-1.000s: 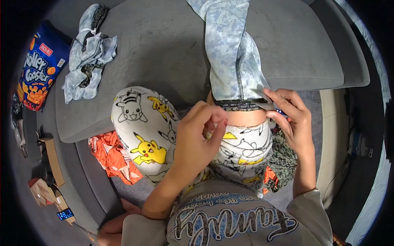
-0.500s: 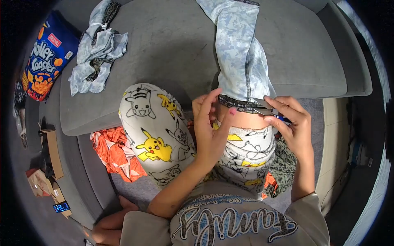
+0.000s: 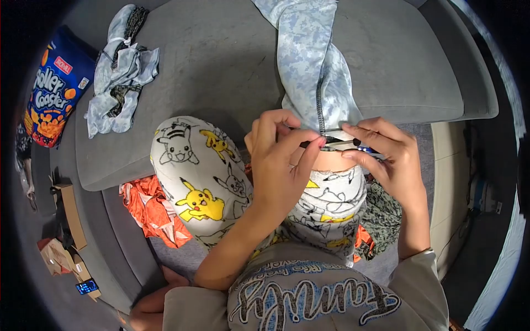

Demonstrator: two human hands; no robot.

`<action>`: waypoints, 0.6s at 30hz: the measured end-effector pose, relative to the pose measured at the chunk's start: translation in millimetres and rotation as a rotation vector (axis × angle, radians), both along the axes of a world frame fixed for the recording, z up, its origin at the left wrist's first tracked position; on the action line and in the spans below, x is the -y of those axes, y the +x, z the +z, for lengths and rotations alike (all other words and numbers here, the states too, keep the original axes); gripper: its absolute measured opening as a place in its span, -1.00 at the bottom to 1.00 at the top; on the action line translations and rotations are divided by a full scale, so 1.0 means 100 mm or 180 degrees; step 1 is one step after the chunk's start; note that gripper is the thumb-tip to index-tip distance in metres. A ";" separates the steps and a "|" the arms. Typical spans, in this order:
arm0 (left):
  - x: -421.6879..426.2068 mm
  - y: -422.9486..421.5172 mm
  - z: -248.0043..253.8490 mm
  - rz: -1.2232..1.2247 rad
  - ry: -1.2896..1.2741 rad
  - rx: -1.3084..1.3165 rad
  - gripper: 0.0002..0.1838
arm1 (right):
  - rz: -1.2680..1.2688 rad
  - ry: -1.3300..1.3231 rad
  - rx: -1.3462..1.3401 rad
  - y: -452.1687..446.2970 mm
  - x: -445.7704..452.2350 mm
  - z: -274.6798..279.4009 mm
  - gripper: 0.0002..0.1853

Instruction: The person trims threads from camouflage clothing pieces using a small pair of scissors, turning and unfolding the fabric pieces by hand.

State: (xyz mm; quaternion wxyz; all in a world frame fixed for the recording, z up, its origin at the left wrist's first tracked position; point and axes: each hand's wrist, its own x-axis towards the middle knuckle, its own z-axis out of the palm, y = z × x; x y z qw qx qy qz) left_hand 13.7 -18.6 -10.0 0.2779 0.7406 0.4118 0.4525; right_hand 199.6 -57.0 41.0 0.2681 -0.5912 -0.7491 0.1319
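Pale blue camouflage cloth [image 3: 306, 60] runs from the sofa onto my right knee, its dark lettered band lying above the patterned trousers [image 3: 331, 204]. My left hand [image 3: 279, 165] pinches the dark band between thumb and index finger near the cloth's seam. From the right, my right hand [image 3: 386, 154] grips a small metal cutting tool [image 3: 345, 144] with a blue part by its fingers. The tool's blades lie over the band, close to my left fingertips. What exactly lies between the blades is too small to tell.
Another camouflage cloth bundle [image 3: 124, 83] and a blue snack-bag cushion [image 3: 58, 88] are on the left of the grey sofa [image 3: 221, 60]. Orange cloth [image 3: 154, 209] and dark green cloth [image 3: 381, 220] lie below. A cardboard box [image 3: 72, 215] and lit phone [image 3: 86, 286] are at lower left.
My left hand has closed its thumb and index finger on the band. The cutting tool has moved left along the band, nearer my left fingers. The view has shifted slightly.
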 end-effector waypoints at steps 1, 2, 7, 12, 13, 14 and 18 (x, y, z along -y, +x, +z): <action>0.02 -0.01 0.00 0.0025 -0.0171 0.0210 -0.86 | -0.0010 0.0007 0.0003 -0.01 -0.01 0.01 -0.65; 0.03 -0.02 0.02 0.0057 -0.0089 0.0177 -0.86 | 0.0061 0.0062 0.0086 -0.01 -0.02 0.02 -0.66; 0.11 -0.04 0.02 0.0196 0.0203 -0.0145 -0.85 | 0.0242 0.0250 0.0410 -0.04 -0.05 0.07 -0.62; 0.10 -0.03 -0.01 0.0188 0.0006 0.0158 -0.86 | 0.0138 0.0174 0.0455 -0.06 -0.05 0.07 -0.70; 0.06 -0.05 -0.01 0.0188 0.0001 0.0159 -0.86 | 0.0139 0.0169 0.0456 -0.06 -0.05 0.08 -0.70; 0.00 -0.08 0.00 0.0068 -0.0108 0.0155 -0.85 | 0.0097 0.0042 0.0336 -0.05 -0.05 0.09 -0.71; -0.03 -0.15 0.01 -0.0132 -0.0804 0.0521 -0.84 | -0.0049 -0.0324 -0.0029 -0.02 -0.07 0.09 -0.72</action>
